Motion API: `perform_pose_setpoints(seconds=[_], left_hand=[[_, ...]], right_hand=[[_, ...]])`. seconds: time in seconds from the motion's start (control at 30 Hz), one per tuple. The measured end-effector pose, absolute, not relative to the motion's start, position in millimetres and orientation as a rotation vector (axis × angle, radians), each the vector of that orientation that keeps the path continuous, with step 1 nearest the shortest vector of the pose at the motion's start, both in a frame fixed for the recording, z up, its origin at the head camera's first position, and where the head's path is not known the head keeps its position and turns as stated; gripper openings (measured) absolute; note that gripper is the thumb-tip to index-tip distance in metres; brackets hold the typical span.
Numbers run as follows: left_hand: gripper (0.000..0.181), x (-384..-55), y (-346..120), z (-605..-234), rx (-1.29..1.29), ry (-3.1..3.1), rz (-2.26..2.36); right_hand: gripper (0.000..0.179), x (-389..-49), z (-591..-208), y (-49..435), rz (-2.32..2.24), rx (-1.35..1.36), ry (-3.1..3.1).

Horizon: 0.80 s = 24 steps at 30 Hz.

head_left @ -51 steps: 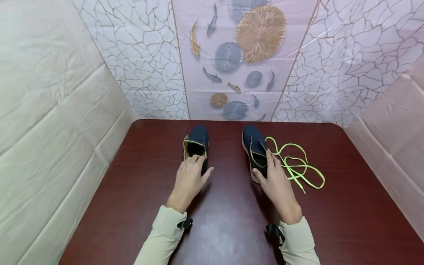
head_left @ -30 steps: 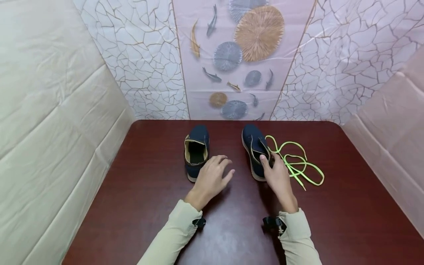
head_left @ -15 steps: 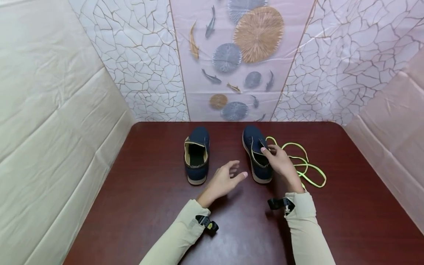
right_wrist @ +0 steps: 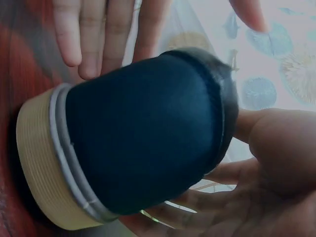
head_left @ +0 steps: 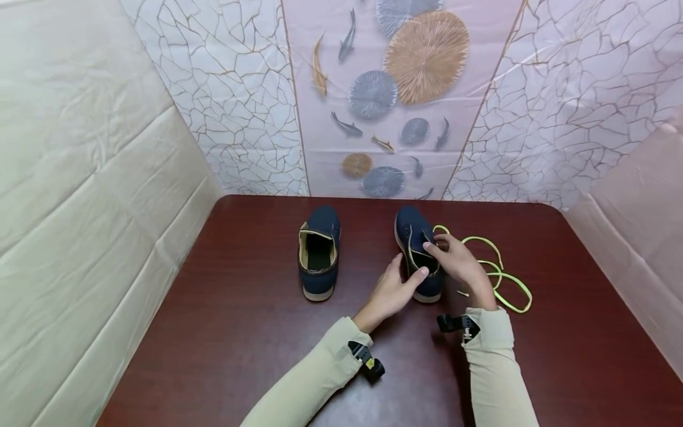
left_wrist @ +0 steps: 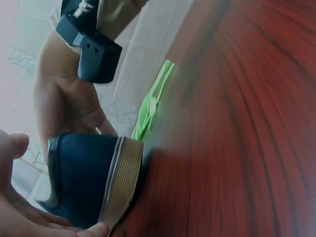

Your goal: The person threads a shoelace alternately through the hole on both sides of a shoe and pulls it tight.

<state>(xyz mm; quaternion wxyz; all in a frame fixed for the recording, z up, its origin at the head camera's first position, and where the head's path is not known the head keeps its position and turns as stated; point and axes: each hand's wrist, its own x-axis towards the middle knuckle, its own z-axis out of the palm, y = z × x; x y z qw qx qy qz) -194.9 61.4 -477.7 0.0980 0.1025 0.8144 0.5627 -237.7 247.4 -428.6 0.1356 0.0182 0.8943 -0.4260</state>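
Note:
A navy blue shoe [head_left: 409,224] without a lace in its eyelets stands right of centre on the table, toe pointing away. My right hand [head_left: 463,265] grips its right side near the opening, thumb over the edge and fingers along the outside. On the shoe's left side is my left hand [head_left: 388,295], fingers straight and thumb spread near the heel. Both wrist views show the shoe's heel [right_wrist: 143,133] and ribbed tan sole between the hands. Several straight fingers of the left hand [right_wrist: 94,39] lie along the shoe's side. Its matching shoe [head_left: 323,223] stands untouched to the left.
A neon yellow-green shoelace [head_left: 516,286] lies looped on the dark red table [head_left: 256,273], right of the shoe and partly behind the right hand. Pale padded panels [head_left: 107,178] flank the table, and a patterned wall covering [head_left: 384,148] rises along its far edge.
My left hand has left the left shoe and moved right to the other shoe. The right hand has shifted forward along that shoe's opening, its thumb now at the upper edge.

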Motion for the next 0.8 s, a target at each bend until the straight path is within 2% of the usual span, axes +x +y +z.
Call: perform_pose_setpoints(seconds=[0.17,0.47,0.8], left_hand=[[0.074,-195,75,-484,0.339,2.419,1.696],[0.065,-207,72,-480,0.332,2.411,1.673],[0.066,-207,71,-488,0.304,2.360,1.657]], right_hand=[[0.073,-239,-433,251,-1.186,0.040,2.615],[0.069,-249,-427,248,-1.110,-0.052,2.689],[0.062,-244,-435,247,-1.060,0.019,2.726]])
